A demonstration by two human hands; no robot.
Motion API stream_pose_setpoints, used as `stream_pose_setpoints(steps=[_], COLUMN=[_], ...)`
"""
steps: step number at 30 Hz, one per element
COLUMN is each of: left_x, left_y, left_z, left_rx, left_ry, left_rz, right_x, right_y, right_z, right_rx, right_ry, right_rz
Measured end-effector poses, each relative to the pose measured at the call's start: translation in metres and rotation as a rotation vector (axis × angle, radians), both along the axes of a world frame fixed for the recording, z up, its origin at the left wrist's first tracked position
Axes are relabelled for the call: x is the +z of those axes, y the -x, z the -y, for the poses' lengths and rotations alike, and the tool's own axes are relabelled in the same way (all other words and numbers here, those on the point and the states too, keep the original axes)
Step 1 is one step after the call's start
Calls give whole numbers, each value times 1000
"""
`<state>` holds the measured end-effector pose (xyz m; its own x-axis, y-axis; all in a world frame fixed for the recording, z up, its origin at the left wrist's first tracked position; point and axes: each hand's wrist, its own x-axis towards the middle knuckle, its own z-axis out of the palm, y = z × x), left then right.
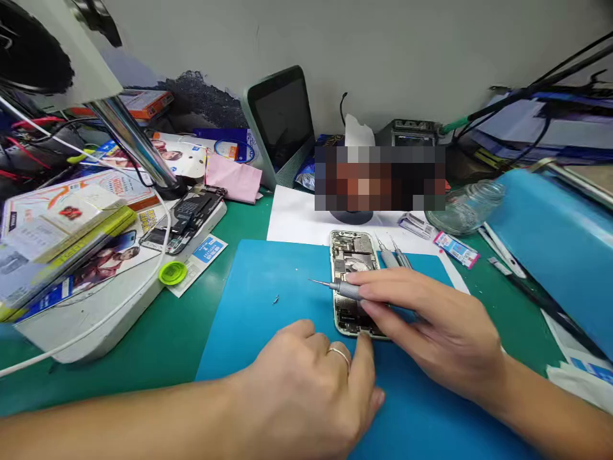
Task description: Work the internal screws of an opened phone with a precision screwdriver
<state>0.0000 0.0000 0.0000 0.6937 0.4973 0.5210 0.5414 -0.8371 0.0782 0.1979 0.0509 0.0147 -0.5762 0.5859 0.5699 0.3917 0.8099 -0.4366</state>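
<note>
An opened smartphone (353, 263) lies on the blue mat (268, 268), its inner boards and battery area exposed. My right hand (445, 326) pinches a slim precision screwdriver (343, 290) between thumb and fingers. Its thin tip points left, past the phone's left edge and above the mat. My left hand (311, 383) rests on the mat below the phone, with the index finger stretched to touch the phone's bottom edge and the other fingers curled under. Two similar metal-handled tools (390, 257) lie just beyond my right hand. Small metal bits (275, 299) sit left of the phone.
Another opened phone (189, 217) sits on a white stand base (110, 319) at left, near a lime-green cap (173, 273). A screen device (282, 115) stands at the back. To the right are a glass jar (467, 207) and a blue case (550, 249).
</note>
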Motion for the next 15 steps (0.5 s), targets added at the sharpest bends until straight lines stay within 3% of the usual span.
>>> stream_pose_setpoints(steps=[5,9,11,15], left_x=[11,12,10,8], left_y=[6,8,9,11], left_z=[-6,-16,-19,-22], left_rx=[-94,-16,57,217], left_ry=[97,279,291,123], left_rz=[145,323,262,-38], right_x=[8,7,6,3], right_y=[-24,-35,-38,-40], right_z=[17,15,12,9], right_rx=[-165,-219,-188,-162], right_ry=[40,108,143,213], right_rz=[-28,-80,-84,-90])
